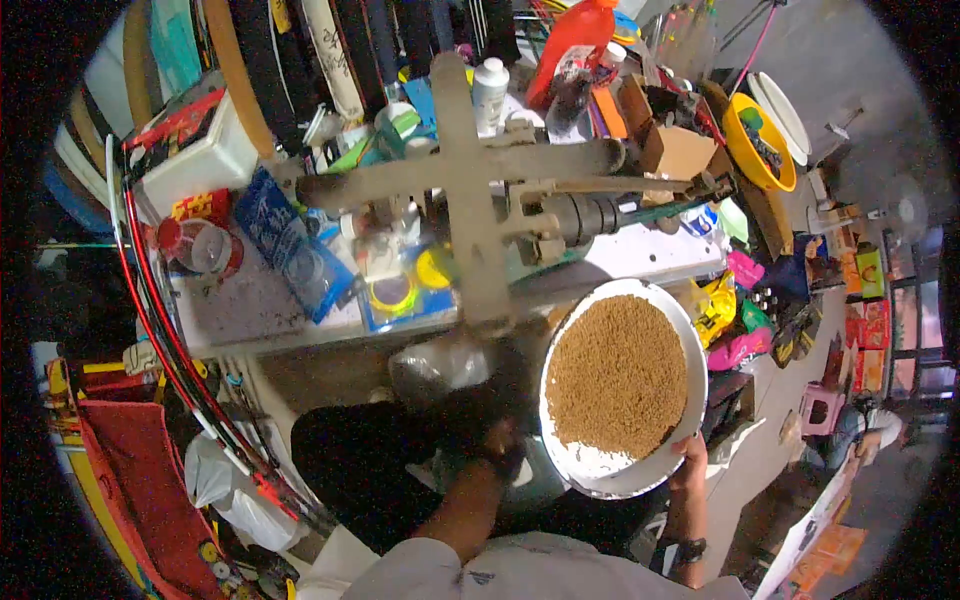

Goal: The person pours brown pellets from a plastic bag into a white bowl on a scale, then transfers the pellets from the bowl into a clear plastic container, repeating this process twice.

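A white oval tray (695, 345) holds a spread of small brown pellets (620, 375), with bare white showing at its lower edge. My right hand (689, 462) grips the tray's lower right rim, and a dark watch band is on that wrist. My left hand (503, 443) is low, left of the tray, in shadow; its fingers are too dark to make out. Near it, a clear plastic bag (440, 368) hangs below the table edge. A grey metal clamp-like frame (480, 200) stands in front of the table, above my left hand.
The cluttered table (240, 310) holds a blue packet (300, 250), a clear jar (205, 247), a white bottle (490, 95) and a red bottle (575, 50). A yellow basin (740, 120) is at upper right. Red and white hoops curve down the left. A person (870, 430) is at far right.
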Tool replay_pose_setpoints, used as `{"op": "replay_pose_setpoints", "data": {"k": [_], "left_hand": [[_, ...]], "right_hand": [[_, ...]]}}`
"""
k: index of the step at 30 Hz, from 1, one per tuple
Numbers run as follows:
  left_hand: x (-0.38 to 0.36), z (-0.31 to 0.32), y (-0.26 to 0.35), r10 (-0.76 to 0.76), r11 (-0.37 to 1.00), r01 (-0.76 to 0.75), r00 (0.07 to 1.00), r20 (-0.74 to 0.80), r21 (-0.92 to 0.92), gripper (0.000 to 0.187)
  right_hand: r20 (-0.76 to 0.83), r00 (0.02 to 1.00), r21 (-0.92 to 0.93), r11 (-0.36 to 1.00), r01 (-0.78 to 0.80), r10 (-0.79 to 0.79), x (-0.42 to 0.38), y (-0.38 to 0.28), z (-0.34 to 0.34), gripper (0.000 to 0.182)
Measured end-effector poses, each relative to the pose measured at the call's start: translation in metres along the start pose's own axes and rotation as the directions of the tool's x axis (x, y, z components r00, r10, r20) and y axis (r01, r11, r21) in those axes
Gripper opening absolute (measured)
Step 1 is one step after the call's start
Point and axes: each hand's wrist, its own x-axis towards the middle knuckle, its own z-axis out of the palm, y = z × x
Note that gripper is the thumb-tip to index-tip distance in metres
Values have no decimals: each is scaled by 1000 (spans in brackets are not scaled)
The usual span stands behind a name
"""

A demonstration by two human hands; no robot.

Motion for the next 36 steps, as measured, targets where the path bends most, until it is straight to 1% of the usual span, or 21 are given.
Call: {"op": "replay_pose_setpoints", "data": {"k": [1,4,6,8,10,11,12,13,14,15,17,18,20,21,24,25,28,31,33,34,36], "left_hand": [[-1,-1,-1,6,1000,-6,1000,3,-5,21],[-12,-9,9,44,999,-45,999,22,25,20],[-20,-18,17,67,996,-70,996,59,59,21],[-55,-17,32,112,991,-116,992,61,60,21],[-150,9,60,443,877,-456,890,112,153,23],[-145,-8,65,439,789,-528,843,312,316,25],[-156,-3,67,356,819,-441,893,276,368,25],[-226,30,74,507,579,-605,792,339,547,27],[-298,67,81,604,267,-688,665,439,675,34],[-309,66,79,611,259,-684,663,433,682,34],[-323,61,76,566,529,-677,731,382,511,29],[-319,55,73,568,521,-680,727,385,516,29],[-308,43,70,452,759,-473,877,159,449,24],[-310,41,70,477,656,-494,857,193,570,28],[-348,44,60,545,552,-588,791,277,591,31],[-357,47,56,550,549,-591,788,277,591,31],[-377,55,45,557,627,-558,809,187,543,30],[-383,59,31,571,672,-528,816,91,520,28],[-369,48,24,653,583,-595,748,116,554,26],[-362,44,19,655,582,-597,746,117,552,26],[-353,41,17,732,527,-625,678,66,576,26]], "right_hand": [[-24,998,78,995,-60,62,-13,-5,8,55],[42,997,146,987,-72,67,-30,-23,37,50],[60,994,72,992,-100,95,-18,-1,13,48],[93,995,61,998,-31,25,2,25,-2,47],[136,989,118,990,-75,59,-18,0,24,45],[176,984,171,983,-63,32,-12,8,22,45],[210,978,225,973,-54,6,-11,12,20,46],[235,972,243,969,-45,-14,-22,4,26,47],[252,968,248,967,-52,-12,-24,4,26,47],[230,972,281,959,-28,-39,-26,6,25,45],[249,963,319,948,15,-99,-32,2,25,40],[250,962,327,945,19,-106,-33,1,21,40],[273,960,278,961,-13,-66,-34,-2,15,41],[248,966,283,959,7,-80,-37,-4,17,38],[254,961,276,960,40,-113,-54,-24,22,36],[318,931,190,974,123,-179,-31,-8,9,32],[338,932,85,990,109,-132,-47,-25,23,27],[351,926,164,983,85,-139,-57,-26,36,27],[382,914,146,986,85,-136,-47,-17,37,29],[384,913,145,986,88,-138,-40,-9,35,29],[384,899,11,975,222,-209,-38,-6,42,33]]}}
